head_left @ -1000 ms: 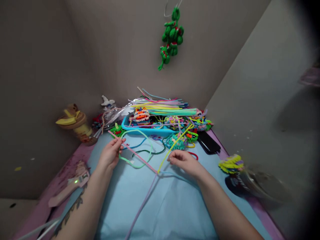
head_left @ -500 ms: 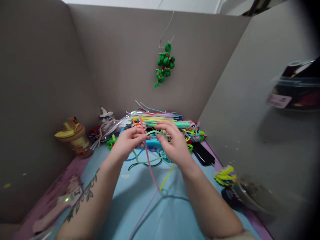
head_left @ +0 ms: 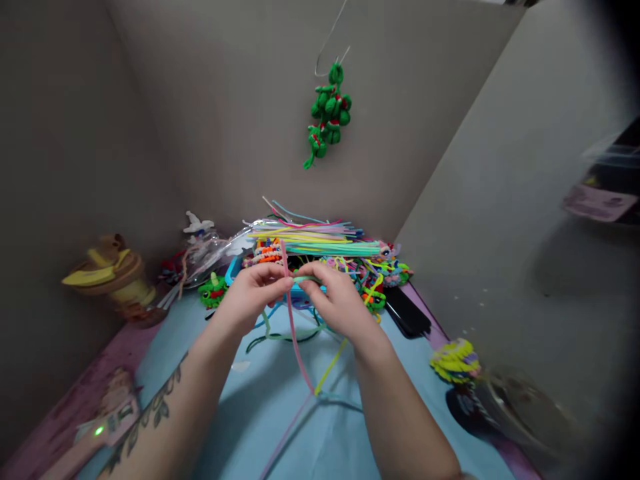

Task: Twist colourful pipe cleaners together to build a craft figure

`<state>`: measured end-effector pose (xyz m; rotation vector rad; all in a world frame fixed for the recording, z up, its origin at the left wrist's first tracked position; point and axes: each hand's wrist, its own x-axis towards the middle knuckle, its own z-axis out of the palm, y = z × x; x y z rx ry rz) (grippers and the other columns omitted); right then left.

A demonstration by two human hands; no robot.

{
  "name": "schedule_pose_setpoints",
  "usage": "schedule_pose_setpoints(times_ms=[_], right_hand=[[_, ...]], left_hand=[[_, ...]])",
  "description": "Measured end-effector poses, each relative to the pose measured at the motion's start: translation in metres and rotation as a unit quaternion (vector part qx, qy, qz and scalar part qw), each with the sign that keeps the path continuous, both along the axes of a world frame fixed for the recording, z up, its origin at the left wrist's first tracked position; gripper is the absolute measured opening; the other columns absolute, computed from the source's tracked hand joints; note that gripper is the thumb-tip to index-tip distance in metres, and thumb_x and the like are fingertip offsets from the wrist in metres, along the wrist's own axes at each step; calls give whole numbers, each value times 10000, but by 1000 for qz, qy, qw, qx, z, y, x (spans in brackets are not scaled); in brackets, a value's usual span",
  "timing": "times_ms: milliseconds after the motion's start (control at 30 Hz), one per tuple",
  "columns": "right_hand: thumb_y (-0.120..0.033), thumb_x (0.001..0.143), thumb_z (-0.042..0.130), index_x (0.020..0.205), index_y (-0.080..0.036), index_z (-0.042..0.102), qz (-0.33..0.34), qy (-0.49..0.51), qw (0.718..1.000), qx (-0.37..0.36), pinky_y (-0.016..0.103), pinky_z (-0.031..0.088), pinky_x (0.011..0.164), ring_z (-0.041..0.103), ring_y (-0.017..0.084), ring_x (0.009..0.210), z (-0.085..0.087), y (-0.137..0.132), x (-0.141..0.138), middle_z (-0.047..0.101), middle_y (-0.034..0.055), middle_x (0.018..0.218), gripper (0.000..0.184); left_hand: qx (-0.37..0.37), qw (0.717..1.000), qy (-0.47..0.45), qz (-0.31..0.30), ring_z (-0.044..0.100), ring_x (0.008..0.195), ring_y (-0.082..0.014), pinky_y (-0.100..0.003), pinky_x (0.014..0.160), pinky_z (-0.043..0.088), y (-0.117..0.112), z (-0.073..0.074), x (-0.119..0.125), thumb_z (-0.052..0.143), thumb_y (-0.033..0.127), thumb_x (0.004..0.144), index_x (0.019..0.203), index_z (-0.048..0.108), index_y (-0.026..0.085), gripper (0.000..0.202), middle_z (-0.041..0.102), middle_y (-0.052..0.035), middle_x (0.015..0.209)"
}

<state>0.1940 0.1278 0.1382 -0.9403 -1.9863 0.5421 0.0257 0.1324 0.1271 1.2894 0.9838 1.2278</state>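
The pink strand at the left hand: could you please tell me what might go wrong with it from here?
The pink strand runs from the left hand down to the yellow strand, so a tug might shift where they meet. The mint strand, pinched by the right hand, loops close to the dark green strand; these could possibly tangle.
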Motion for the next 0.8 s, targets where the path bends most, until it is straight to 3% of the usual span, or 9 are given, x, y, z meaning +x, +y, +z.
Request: schedule_pose_setpoints(times_ms=[267, 433, 700, 800], right_hand=[[-144, 831, 474, 762, -175, 591, -8, 10, 1000, -5, 213, 376, 636, 522, 114, 669, -7, 5, 4, 592, -12, 715, 139], [-156, 829, 468, 770, -175, 594, -2, 13, 999, -31, 214, 375, 634, 525, 111, 666, -9, 7, 3, 592, -16, 714, 141], [-160, 783, 510, 888, -188, 531, 5, 49, 996, -72, 245, 419, 713, 555, 139, 799, -14, 10, 6, 591, 4, 860, 110], [-211, 743, 580, 893, -199, 487, 37, 40, 993, -109, 266, 434, 722, 562, 152, 812, -15, 8, 4, 575, -5, 877, 177]], left_hand=[[-30, 998, 49, -24, 500, 505, -95, -191, 453, 402, -1, -3, 5, 746, 339, 626, 717, 639, 142, 242, 581, 2, 586], [-30, 998, 46, -33, 469, 474, -77, -184, 439, 374, 0, -5, 8, 734, 352, 640, 695, 616, 144, 245, 552, 20, 569], [-23, 1000, 5, 13, 427, 462, -57, -165, 420, 326, 7, -16, 12, 740, 334, 646, 744, 554, 152, 278, 527, 39, 577], [-23, 999, -13, 18, 431, 472, -55, -164, 439, 339, 5, -17, 15, 747, 318, 644, 732, 520, 157, 292, 521, 48, 579]])
